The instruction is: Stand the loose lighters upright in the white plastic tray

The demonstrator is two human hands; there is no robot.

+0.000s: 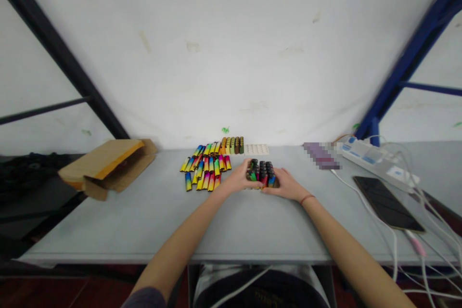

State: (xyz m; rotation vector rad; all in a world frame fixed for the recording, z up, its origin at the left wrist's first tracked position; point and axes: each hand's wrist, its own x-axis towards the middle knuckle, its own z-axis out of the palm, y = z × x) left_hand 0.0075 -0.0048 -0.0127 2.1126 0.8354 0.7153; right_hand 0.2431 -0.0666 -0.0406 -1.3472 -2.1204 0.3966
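My left hand [240, 179] and my right hand [287, 185] are cupped round a small tray packed with upright colourful lighters [262, 172] at the middle of the grey table [144, 216]. Both hands have curled fingers pressing against the pack from either side. Just left of it lies a loose heap of several rainbow-coloured lighters [205, 166]. Behind that stands a short row of orange and green lighters [232, 145] next to an empty white tray [256, 149].
An open cardboard box [104, 166] lies at the table's left. At the right are a white power strip [375, 160], a dark phone [388, 202] and several white cables [415, 245]. A white wall rises behind; metal frame posts stand at both sides.
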